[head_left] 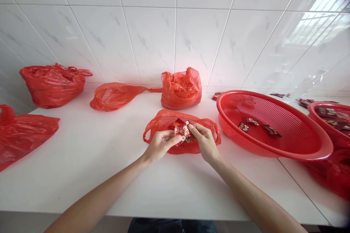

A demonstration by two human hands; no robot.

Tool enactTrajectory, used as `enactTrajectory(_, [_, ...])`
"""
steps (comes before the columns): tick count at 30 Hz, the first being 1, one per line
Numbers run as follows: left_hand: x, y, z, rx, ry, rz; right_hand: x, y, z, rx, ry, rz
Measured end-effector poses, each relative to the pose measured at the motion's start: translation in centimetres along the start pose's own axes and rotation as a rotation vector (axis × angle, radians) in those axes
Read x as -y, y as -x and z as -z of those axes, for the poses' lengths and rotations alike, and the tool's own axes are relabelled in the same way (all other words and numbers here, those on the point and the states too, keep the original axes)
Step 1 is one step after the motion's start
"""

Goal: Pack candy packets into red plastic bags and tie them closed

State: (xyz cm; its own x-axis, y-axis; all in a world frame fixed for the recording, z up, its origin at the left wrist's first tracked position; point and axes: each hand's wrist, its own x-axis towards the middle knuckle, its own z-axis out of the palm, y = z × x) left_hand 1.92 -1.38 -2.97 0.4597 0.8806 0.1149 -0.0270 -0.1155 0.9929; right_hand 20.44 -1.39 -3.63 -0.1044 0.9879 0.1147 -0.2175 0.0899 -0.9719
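Observation:
Between my two hands is a small red snack packet [181, 130] with pale printed characters. My left hand [162, 143] grips its left side, thumb on the front. On its right edge, my right hand [203, 140] pinches with thumb and fingers. Both hands are over a red plastic bag [161, 122] that lies spread on the white counter, its handles out to either side. What lies inside this bag under the packet is hidden by my hands.
A large red perforated basket [235, 142] with several dark packets [270, 131] stands to the right. Another red basket [328, 131] holds more packets beyond it. Red bags [181, 94] stand along the tiled wall, with others [51, 85] at left. A clear bottle [308, 83] is at back right.

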Motion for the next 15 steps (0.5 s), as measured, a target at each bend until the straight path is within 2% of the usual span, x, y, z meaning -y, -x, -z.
enactTrajectory(4, [0.58, -0.06, -0.24, 0.023, 0.025, -0.001, 0.15, 0.10, -0.05, 0.009, 0.004, 0.009])
enactTrajectory(10, [0.52, -0.02, -0.23, -0.005, 0.013, 0.002, 0.10, 0.06, 0.10, 0.085, -0.101, -0.099])
enactTrajectory(13, [0.25, 0.05, -0.23, 0.001, 0.015, -0.007, 0.23, 0.20, 0.03, 0.041, -0.029, -0.046])
enactTrajectory(15, [0.13, 0.03, -0.14, -0.045, -0.002, -0.034, 0.34, 0.31, -0.06, 0.010, 0.031, -0.005])
